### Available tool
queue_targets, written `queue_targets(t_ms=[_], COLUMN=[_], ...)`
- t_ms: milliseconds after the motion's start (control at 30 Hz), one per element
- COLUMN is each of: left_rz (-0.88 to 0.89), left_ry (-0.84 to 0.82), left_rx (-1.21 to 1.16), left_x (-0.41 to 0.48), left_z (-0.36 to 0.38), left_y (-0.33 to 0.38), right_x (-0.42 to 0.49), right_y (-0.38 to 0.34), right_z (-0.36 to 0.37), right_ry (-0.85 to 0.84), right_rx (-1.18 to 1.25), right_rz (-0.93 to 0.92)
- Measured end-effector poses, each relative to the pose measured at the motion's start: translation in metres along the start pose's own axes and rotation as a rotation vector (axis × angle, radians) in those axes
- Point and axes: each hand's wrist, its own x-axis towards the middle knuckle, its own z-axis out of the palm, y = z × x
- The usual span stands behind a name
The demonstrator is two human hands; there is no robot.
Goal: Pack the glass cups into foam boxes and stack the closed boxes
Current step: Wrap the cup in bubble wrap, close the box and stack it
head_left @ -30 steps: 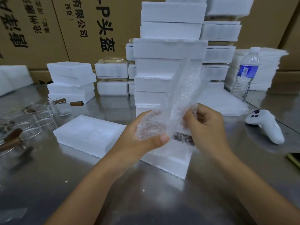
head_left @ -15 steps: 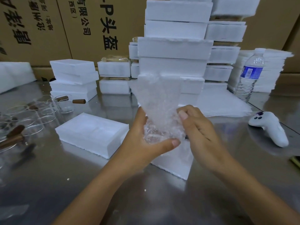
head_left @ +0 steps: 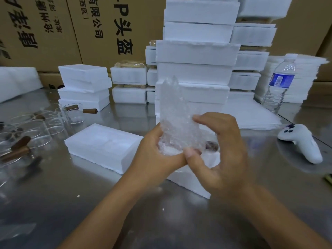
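The left hand is gripping one glass cup swathed in crinkled clear bubble wrap; the right hand is pinching the wrap. They are hovering over a foam box at near centre. A second foam box is lying just left, with bare tabletop stretching nearer. Loose glass cups are overlapping far left, uncountable.

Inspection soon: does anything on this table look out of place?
A white controller lies on the steel table at right, unrelated to packing. A few foam crumbs dot the table near the forearms. Nothing else stands out.
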Motion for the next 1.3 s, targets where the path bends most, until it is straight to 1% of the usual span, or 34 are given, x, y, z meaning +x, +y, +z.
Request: queue_targets(t_ms=[67, 100, 300, 433, 500, 633, 700, 767, 900, 1000, 1067, 1133, 1200, 1300], left_rz=[0.003, 0.015, 0.096, 0.144, 0.131, 0.073, 0.056, 0.064, 0.093, 0.091, 0.1, 0.13, 0.177, 0.241], left_ry=[-0.012, -0.007, 0.033, 0.04, 0.052, 0.036, 0.035, 0.028, 0.034, 0.053, 0.048, 0.05, 0.059, 0.047], left_rx=[0.001, 0.018, 0.064, 0.147, 0.177, 0.155, 0.161, 0.191, 0.24, 0.215, 0.182, 0.191, 0.254, 0.339], left_x=[0.0, 0.0, 0.0, -0.002, -0.001, 0.0, 0.0, 0.0, -0.002, -0.002, -0.001, -0.001, -0.001, -0.003], left_z=[0.002, 0.003, 0.003, 0.004, 0.005, 0.004, 0.003, 0.003, 0.006, 0.006, 0.005, 0.004, 0.004, 0.004], left_y=[0.0, 0.0, 0.004, 0.007, 0.006, 0.005, 0.005, 0.004, 0.005, 0.005, 0.005, 0.005, 0.004, 0.002], right_x=[-0.001, -0.002, -0.003, -0.003, 0.0, -0.002, -0.003, -0.002, 0.0, 0.0, -0.001, -0.002, -0.004, -0.005], right_y=[0.001, 0.002, 0.004, 0.005, 0.005, 0.002, 0.001, 0.001, 0.003, 0.006, 0.009, 0.009, 0.01, 0.011], right_z=[0.002, 0.002, 0.006, 0.003, 0.003, 0.005, 0.004, 0.002, 0.001, 0.002, 0.001, 0.001, 0.002, 0.005], right_ry=[-0.036, -0.052, -0.134, -0.22, -0.198, -0.006, 0.033, 0.034, -0.013, -0.026, -0.091, -0.213, -0.298, -0.39], right_rx=[-0.042, -0.052, -0.079, 0.03, 0.055, -0.019, -0.012, -0.004, -0.016, -0.032, -0.014, 0.053, 0.101, 0.106], right_rz=[-0.052, -0.048, 0.07, 0.15, 0.147, 0.142, 0.182, 0.203, 0.186, 0.215, 0.23, 0.28, 0.315, 0.306])
